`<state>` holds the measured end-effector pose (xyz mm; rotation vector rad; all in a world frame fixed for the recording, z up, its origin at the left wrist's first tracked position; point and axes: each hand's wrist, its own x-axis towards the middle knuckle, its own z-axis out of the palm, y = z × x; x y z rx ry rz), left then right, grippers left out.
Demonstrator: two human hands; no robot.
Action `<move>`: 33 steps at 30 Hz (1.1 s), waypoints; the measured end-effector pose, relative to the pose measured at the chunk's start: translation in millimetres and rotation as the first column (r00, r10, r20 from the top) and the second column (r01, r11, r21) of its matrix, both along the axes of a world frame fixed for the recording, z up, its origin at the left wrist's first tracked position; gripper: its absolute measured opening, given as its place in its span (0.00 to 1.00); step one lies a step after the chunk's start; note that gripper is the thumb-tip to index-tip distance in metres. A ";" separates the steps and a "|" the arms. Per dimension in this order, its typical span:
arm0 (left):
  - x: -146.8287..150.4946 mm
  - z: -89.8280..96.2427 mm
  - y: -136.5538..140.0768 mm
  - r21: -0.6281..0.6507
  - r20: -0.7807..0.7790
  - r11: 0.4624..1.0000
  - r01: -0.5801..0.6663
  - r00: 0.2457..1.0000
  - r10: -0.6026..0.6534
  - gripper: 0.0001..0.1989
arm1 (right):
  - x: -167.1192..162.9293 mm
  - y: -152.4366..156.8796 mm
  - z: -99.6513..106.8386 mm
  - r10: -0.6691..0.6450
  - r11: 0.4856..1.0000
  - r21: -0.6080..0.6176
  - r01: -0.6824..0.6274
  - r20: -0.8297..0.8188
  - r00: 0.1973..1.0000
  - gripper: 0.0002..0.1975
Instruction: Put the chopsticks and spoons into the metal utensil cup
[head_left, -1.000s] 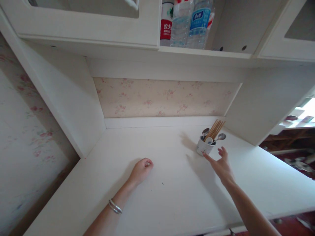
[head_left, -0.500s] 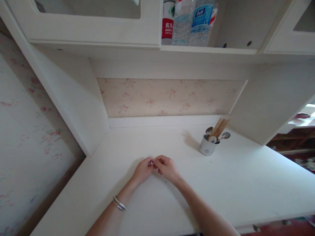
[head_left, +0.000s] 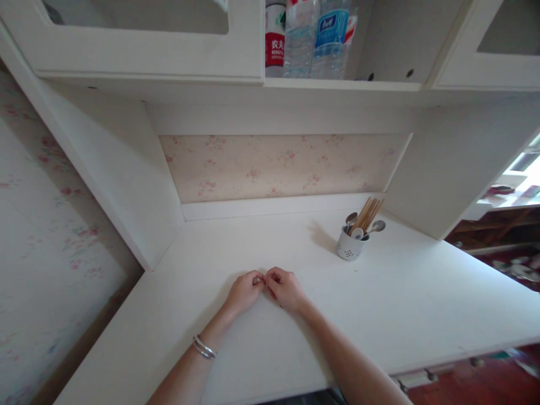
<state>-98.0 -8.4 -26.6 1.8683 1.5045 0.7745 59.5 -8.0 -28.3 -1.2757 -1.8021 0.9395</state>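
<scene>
My left hand [head_left: 246,291] rests low over the white tabletop [head_left: 236,360], its fingers curled in a pinch. Close against it, my right hand [head_left: 284,288] is closed too, and the fingertips of both meet at the middle. Anything held between those fingertips is too small or hidden to make out. A silver bangle [head_left: 205,347] circles the left wrist. To the right of the hands stands a white perforated utensil holder [head_left: 350,247] with wooden chopsticks [head_left: 368,214] and several spoons [head_left: 378,226] in it.
Above the tabletop hangs a white cabinet [head_left: 156,53]; its open shelf holds plastic water bottles [head_left: 331,42]. Side panels [head_left: 426,169] close in the left and right. A floral-papered back wall [head_left: 274,166] lies behind. Drawer knobs [head_left: 430,375] show below the front edge.
The view has shifted slightly to the right, so the holder and bottles appear farther left. Both hands stay together, fingertips still touching, with small finger movement.
</scene>
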 end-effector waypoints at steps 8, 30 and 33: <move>0.3 2.4 -0.8 0.001 0.002 1.000 -0.009 1.000 0.009 0.11 | 0.9 -0.2 2.8 0.015 1.000 0.020 -0.016 0.015 1.000 0.16; -0.2 3.1 -0.9 0.013 -0.039 0.999 0.046 0.998 -0.046 0.15 | 1.8 0.7 4.6 0.044 0.999 0.013 -0.045 0.047 0.998 0.13; -0.3 3.6 -1.0 0.018 -0.037 0.999 0.050 0.998 -0.049 0.15 | 2.0 0.5 5.0 0.051 0.999 0.016 -0.051 0.055 0.997 0.13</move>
